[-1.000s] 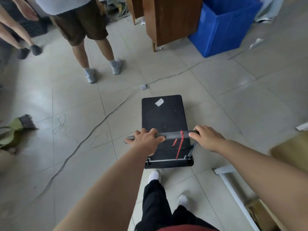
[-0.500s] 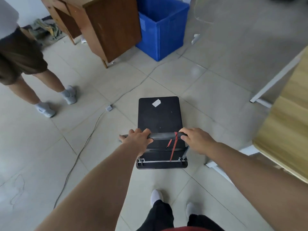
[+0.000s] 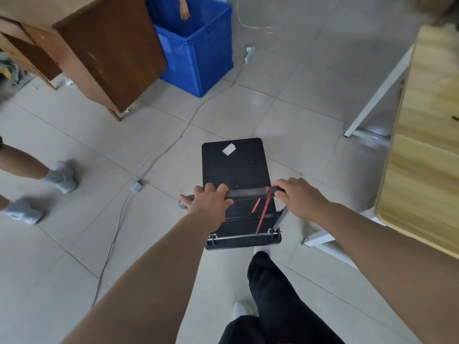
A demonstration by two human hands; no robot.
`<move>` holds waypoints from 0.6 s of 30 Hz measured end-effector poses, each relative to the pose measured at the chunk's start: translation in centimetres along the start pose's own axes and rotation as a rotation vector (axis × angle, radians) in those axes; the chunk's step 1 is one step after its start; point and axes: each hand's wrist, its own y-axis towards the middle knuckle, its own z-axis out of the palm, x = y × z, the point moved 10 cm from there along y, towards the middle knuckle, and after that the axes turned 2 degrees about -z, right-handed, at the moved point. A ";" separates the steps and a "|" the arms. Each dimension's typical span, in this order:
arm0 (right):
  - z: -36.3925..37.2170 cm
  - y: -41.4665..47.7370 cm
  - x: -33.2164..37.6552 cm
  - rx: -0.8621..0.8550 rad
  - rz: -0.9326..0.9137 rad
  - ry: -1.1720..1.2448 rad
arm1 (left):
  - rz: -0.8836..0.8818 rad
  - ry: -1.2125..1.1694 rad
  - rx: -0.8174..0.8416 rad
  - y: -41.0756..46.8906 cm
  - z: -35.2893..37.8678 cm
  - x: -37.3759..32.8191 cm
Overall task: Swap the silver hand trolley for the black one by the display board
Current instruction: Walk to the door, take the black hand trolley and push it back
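Pale floor tiles [image 3: 74, 244] stretch across a cluttered workroom where a person pushes the black hand trolley [image 3: 236, 167] forward, both hands set apart and wrapped around its foam-covered handle [image 3: 248, 194] — the left hand [image 3: 208, 202] near one end, the right hand [image 3: 298, 197] at the other, beside a red cord [image 3: 263, 212] tied to the bar. Its flat deck is bare but for a small white label, and it rolls between a wooden tabletop [image 3: 427, 145] on white legs at right and a thin cable [image 3: 159, 155] trailing over the floor at left. That cable and its small adapter [image 3: 137, 186] look the likeliest trouble: a wheel drifting left could snag or drag it, while a swing to the right could clip the table's foot. Ahead stand a brown wooden cabinet [image 3: 111, 53] and a blue plastic crate [image 3: 198, 50] — a hand reaches into the crate, its contents otherwise hidden. Another person's legs stand at left. Neither display board nor silver trolley is in view.
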 end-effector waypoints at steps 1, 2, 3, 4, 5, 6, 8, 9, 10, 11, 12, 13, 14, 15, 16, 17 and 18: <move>-0.5 0.7 -0.3 -0.031 -0.002 -0.005 | 0.017 0.000 0.017 1.3 -0.4 -0.2; -0.9 1.4 -0.6 -0.058 -0.005 -0.012 | 0.034 0.002 0.031 2.6 -0.9 -0.3; -1.4 2.2 -0.8 -0.084 -0.011 -0.019 | 0.052 0.006 0.036 4.0 -1.4 -0.5; -1.8 3.2 -1.1 -0.106 -0.018 -0.028 | 0.069 0.010 0.032 5.3 -1.9 -0.5; -2.2 4.2 -1.3 -0.125 -0.022 -0.034 | 0.085 0.014 0.022 6.6 -2.5 -0.6; -2.7 5.3 -1.6 -0.139 -0.020 -0.035 | 0.103 0.022 0.010 7.8 -3.2 -0.7; -3.8 7.5 -2.0 -0.170 -0.012 -0.030 | 0.137 0.043 -0.008 10.2 -4.6 -0.9; -4.3 8.6 -2.2 -0.185 -0.011 -0.031 | 0.149 0.051 -0.009 11.5 -5.3 -1.0; -4.9 9.8 -2.3 -0.198 -0.008 -0.029 | 0.155 0.057 -0.002 12.8 -5.9 -0.9; -5.5 11.0 -2.5 -0.203 -0.002 -0.022 | 0.156 0.059 0.010 14.1 -6.6 -0.9; -6.1 12.1 -2.8 -0.200 0.005 -0.015 | 0.154 0.059 0.024 15.3 -7.2 -0.9; -6.6 13.2 -3.1 -0.188 0.013 -0.013 | 0.151 0.059 0.037 16.5 -7.7 -0.9; -7.0 14.3 -3.3 -0.174 0.024 -0.013 | 0.152 0.061 0.049 17.7 -8.2 -1.0; -7.5 15.2 -3.6 -0.162 0.039 -0.010 | 0.156 0.065 0.056 18.8 -8.7 -1.2; -7.9 16.1 -4.0 -0.157 0.055 -0.004 | 0.163 0.069 0.059 19.9 -9.2 -1.3; -8.3 16.9 -4.3 -0.154 0.071 0.002 | 0.171 0.068 0.059 20.9 -9.6 -1.5; -8.7 17.7 -4.6 -0.152 0.085 0.011 | 0.179 0.066 0.057 21.9 -10.0 -1.6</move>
